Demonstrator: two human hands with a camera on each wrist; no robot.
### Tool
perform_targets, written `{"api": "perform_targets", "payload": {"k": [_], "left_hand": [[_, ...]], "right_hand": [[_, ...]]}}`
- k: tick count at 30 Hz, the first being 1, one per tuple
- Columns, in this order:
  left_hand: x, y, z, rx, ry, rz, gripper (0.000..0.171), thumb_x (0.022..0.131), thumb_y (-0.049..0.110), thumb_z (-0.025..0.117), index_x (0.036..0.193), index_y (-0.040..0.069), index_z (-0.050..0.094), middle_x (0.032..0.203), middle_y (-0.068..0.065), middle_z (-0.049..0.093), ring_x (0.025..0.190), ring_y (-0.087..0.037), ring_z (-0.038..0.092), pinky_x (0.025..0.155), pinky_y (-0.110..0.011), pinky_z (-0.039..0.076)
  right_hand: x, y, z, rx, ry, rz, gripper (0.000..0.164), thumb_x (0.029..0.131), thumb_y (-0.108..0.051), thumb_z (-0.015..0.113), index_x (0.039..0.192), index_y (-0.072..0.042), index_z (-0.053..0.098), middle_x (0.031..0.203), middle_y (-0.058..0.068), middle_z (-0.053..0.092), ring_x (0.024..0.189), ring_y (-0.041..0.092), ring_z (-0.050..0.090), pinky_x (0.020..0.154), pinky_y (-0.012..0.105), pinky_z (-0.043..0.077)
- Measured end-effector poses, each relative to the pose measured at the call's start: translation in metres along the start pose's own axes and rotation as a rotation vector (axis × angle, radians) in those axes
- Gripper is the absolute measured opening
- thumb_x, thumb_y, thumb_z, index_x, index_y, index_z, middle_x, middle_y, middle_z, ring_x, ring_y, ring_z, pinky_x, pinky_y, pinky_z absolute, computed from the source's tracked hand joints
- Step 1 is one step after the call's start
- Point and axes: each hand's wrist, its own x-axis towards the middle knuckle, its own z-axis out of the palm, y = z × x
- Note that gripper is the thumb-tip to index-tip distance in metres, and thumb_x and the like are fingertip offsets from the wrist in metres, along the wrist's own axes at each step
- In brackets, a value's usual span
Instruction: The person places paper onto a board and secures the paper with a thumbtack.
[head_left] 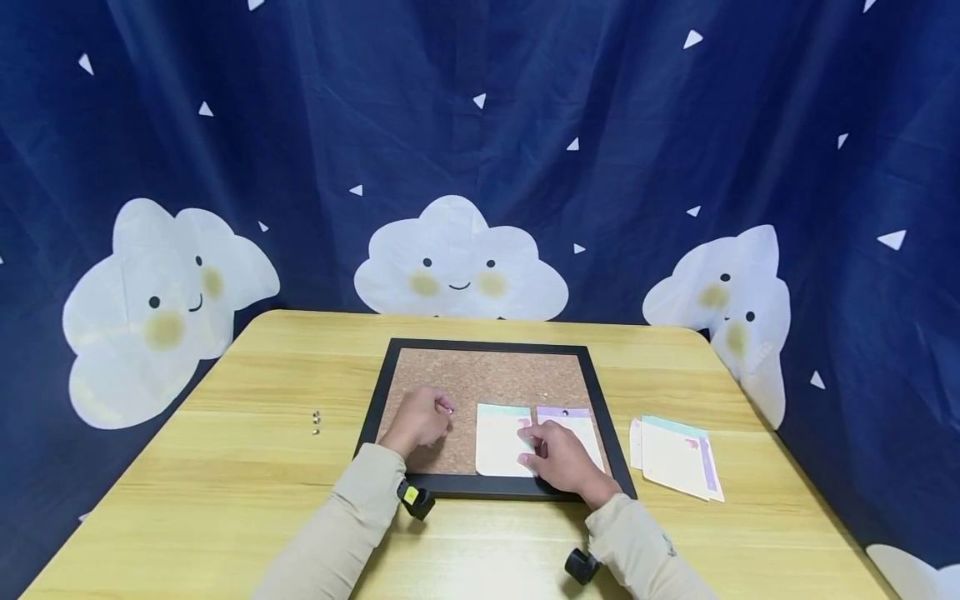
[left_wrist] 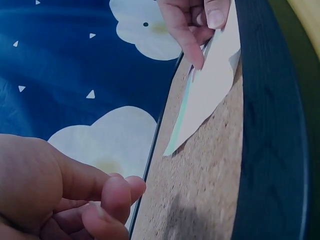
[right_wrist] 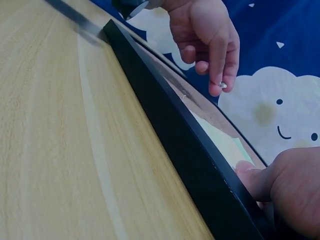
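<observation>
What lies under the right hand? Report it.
The teal-topped note sheet and purple-topped note sheet show, partly covered, under the right hand; whatever else it hides cannot be seen.

A dark blue curtain (head_left: 420, 67) hangs past the far, left and right edges of the yellow wooden table (head_left: 217, 475). It has white triangles (head_left: 692, 39) and smiling clouds (head_left: 459, 242).

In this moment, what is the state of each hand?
Left hand: closed, pinching a small shiny object.
Right hand: open, touching the mint-topped card.
</observation>
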Motion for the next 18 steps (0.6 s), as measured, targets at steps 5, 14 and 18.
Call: {"api": "perform_targets", "payload": {"k": [5,14,18], "left_hand": [[0.002,0.003,0.004,-0.023,-0.007,-0.004,0.009,0.087,-0.002,0.063,0.093,0.001,0.068,0.072,-0.004,0.063,0.059,-0.014,0.060,0.051,-0.025,0.046],[0.006,0.010,0.008,-0.104,-0.070,-0.031,0.010,0.090,0.004,0.062,0.097,-0.001,0.066,0.072,-0.010,0.065,0.056,-0.018,0.059,0.043,-0.024,0.045],[0.007,0.011,0.010,-0.105,-0.069,-0.051,0.008,0.092,0.006,0.061,0.095,0.000,0.066,0.072,-0.009,0.064,0.057,-0.018,0.059,0.043,-0.024,0.045]], "right_hand": [[0.000,0.001,0.000,-0.004,0.004,0.004,0.028,0.081,-0.003,0.077,0.107,0.003,0.070,0.078,-0.001,0.052,0.067,0.008,0.047,0.059,0.024,0.043],[0.000,0.002,0.000,0.001,0.018,0.005,0.027,0.081,-0.003,0.077,0.107,0.003,0.070,0.078,-0.002,0.052,0.066,0.008,0.047,0.060,0.025,0.043],[0.000,0.003,0.001,-0.008,0.004,-0.001,0.028,0.082,-0.004,0.076,0.108,0.003,0.070,0.078,-0.002,0.052,0.066,0.007,0.047,0.060,0.024,0.043]]}}
